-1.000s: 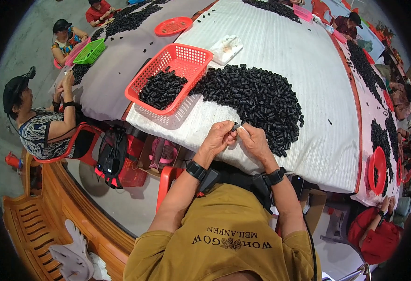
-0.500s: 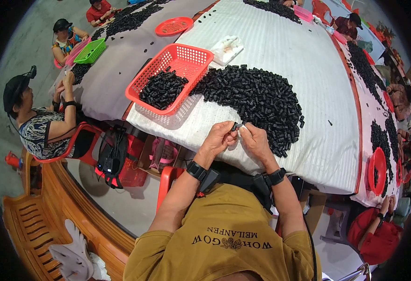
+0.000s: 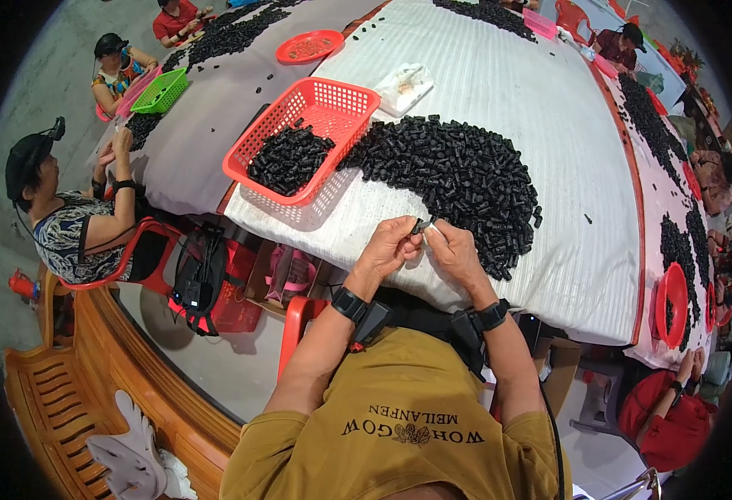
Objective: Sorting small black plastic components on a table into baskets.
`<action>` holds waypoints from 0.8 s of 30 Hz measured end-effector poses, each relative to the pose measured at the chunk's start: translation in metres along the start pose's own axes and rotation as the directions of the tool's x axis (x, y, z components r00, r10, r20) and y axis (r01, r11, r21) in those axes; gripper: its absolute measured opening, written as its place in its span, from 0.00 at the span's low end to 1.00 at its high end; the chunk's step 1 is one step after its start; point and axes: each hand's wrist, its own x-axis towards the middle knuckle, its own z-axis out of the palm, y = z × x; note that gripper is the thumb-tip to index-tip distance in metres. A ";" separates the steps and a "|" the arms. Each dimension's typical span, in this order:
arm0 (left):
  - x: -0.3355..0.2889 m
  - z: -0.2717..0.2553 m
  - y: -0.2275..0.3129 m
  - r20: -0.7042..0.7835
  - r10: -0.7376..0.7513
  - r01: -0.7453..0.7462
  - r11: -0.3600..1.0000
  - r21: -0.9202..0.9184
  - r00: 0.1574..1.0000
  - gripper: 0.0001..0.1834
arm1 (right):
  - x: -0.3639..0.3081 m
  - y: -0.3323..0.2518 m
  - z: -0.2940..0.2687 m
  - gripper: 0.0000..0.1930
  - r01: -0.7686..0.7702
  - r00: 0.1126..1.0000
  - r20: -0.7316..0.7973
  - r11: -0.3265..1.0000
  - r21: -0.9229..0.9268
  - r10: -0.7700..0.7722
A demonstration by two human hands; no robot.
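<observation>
My left hand [image 3: 394, 244] and my right hand [image 3: 452, 247] meet above the near edge of the white-covered table. Pinched in the left fingertips is a small black cylindrical piece [image 3: 418, 226]. The right thumb and forefinger press together close by its end; whatever they grip is too small to make out. Just beyond both hands spreads a large pile of similar black pieces [image 3: 457, 171]. To its left stands a red perforated plastic basket [image 3: 345, 104], with a heap of black pieces [image 3: 291, 160] in its nearer half.
A white plastic packet [image 3: 406, 87] lies behind the pile, and a red round tray [image 3: 309, 47] farther left. A co-worker [image 3: 82, 208] sits at the left, near a green basket [image 3: 161, 92]. A red bowl [image 3: 672, 305] stands at the right. A wooden bench [image 3: 57, 417] is behind left.
Both hands stay in almost the same place, their fingertips shifting only slightly around the small piece. The co-worker at the left has moved their hands a little.
</observation>
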 end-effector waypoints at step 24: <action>-0.001 0.005 0.002 -0.029 -0.013 0.012 1.000 -0.018 0.999 0.13 | -0.001 0.000 0.002 0.16 -0.036 0.999 -0.024 0.999 0.026 0.036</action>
